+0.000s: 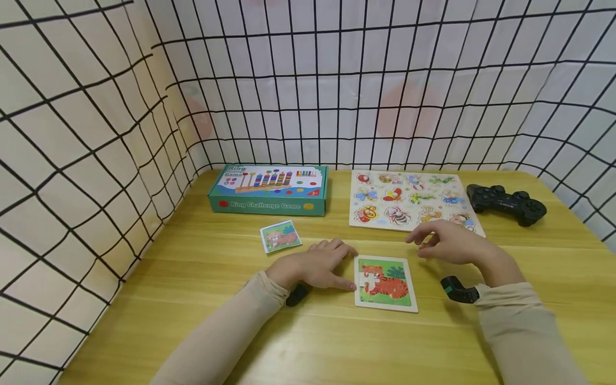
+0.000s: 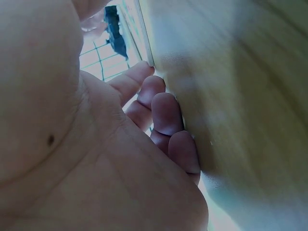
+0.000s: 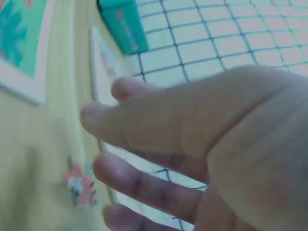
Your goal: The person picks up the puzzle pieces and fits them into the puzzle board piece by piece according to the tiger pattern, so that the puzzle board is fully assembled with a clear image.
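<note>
A tiger jigsaw puzzle in a white-bordered tray lies flat on the table, with a pale gap in the picture at the tiger's face. My left hand rests at its left side, index fingertip at the upper left corner and thumb at the left edge. To the right of the tray my right hand hovers with loosely bent fingers and nothing between them. Close by these fingers in the right wrist view, a loose puzzle piece with orange stripes lies on the table; my hand hides it in the head view.
A small tiger picture card lies left of the puzzle. Behind stand a green Ring Challenge Game box and an insect puzzle board, partly overlapped by my right hand. A black game controller sits at the right, before the wire grid.
</note>
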A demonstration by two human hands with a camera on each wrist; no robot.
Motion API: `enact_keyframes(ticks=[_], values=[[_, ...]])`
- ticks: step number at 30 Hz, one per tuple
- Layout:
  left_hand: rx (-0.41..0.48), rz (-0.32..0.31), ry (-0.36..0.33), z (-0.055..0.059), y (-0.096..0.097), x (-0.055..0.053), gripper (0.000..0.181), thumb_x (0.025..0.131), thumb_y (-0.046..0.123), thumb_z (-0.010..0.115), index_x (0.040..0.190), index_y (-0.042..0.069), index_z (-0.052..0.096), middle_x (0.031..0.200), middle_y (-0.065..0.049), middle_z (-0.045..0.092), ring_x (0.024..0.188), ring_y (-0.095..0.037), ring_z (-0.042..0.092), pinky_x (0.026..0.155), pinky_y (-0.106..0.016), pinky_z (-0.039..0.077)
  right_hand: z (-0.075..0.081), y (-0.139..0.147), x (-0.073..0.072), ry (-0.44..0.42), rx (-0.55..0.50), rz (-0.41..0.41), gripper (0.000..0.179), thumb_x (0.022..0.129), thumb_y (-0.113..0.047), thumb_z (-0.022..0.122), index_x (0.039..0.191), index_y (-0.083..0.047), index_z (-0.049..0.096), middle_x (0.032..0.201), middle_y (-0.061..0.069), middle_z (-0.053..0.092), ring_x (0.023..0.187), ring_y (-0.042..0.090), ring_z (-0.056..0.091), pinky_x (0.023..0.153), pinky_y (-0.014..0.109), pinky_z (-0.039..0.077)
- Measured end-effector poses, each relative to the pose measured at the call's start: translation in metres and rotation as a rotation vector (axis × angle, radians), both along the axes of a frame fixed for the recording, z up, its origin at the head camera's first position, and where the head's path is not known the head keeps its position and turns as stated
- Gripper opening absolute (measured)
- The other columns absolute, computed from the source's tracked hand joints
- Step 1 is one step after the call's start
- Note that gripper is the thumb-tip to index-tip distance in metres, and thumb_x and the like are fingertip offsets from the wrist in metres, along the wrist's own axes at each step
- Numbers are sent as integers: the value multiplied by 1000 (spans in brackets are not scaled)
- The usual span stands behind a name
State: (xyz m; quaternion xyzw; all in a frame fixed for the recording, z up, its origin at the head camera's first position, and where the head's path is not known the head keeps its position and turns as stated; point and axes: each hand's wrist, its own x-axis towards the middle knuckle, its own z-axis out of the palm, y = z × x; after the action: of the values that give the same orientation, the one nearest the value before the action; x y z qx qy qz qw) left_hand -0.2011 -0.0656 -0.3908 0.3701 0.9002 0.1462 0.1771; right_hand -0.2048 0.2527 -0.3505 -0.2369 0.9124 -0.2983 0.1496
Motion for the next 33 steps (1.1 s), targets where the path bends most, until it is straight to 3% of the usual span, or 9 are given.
enact_keyframes(ticks=[4,11,26,33], values=[[-1,-3,7,-1,0,0,73,93,60,63,150,22,39,145,-1,40,130,-21,39,109,-40,29,-9,6,-5,35,31,-45,32,91,-9,74,121,1,68,109,14,64,92,26,64,77,40,51],[4,-5,6,-4,-2,-1,73,93,60,63,150,22,40,144,0,40,129,-20,39,108,-40,30,-18,12,-11,32,142,-121,52,87,-20,80,127,7,63,116,27,62,100,36,60,84,51,49],[-1,-1,6,-3,-1,0,72,93,61,62,150,23,40,143,2,39,129,-20,39,109,-40,29,-23,14,-12,44,88,-156,38,84,-18,83,112,1,67,105,15,61,88,26,54,75,40,45],[1,3,3,0,-1,1,72,92,62,62,149,23,40,143,2,40,129,-19,39,109,-40,29,-19,11,-11,65,34,-153,23,87,-14,80,108,-5,74,100,6,67,87,22,60,69,35,48]])
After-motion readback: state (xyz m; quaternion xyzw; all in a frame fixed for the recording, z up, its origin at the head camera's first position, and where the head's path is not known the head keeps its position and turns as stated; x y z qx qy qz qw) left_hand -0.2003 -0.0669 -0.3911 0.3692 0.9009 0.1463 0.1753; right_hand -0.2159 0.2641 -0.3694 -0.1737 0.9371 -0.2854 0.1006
